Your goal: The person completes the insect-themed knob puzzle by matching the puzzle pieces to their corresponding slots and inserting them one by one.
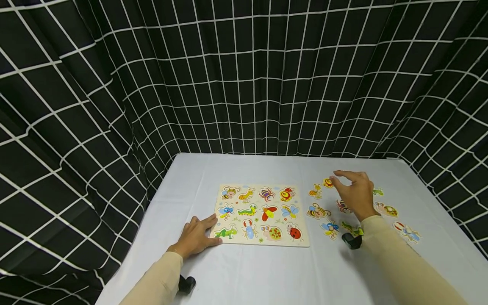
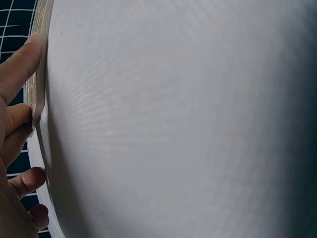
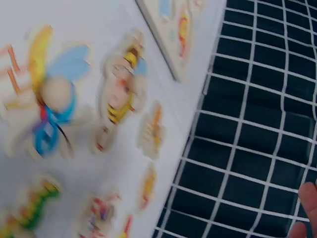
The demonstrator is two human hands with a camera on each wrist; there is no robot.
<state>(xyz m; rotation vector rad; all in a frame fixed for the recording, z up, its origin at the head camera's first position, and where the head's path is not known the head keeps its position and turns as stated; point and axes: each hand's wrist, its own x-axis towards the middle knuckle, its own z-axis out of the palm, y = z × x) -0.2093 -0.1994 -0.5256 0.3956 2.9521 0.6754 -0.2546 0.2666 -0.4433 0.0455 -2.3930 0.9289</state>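
A wooden insect puzzle board point(image 1: 257, 244) lies flat on the white table. At its front left corner rests my left hand point(image 1: 196, 235), thumb along the front edge and fingers against the left side; the left wrist view shows fingertips touching the board's edge point(image 2: 41, 74). My right hand point(image 1: 356, 192) hovers over loose insect pieces, thumb and index finger apart with nothing visible between them. Close by its thumb lies a red-and-yellow piece point(image 1: 327, 183). Around it lie a bee piece point(image 1: 317, 211), a blue-winged insect point(image 3: 54, 99), a caterpillar point(image 3: 37, 208) and a partly covered spider point(image 1: 342, 206).
Farther right lie a spotted, rounded insect piece point(image 1: 388, 209), a stag beetle piece point(image 1: 407, 232) and a green insect piece point(image 1: 378, 192). A yellow insect piece point(image 1: 315, 191) sits near the board. Black curtains with a white grid point(image 1: 244, 84) stand behind the table and at both sides.
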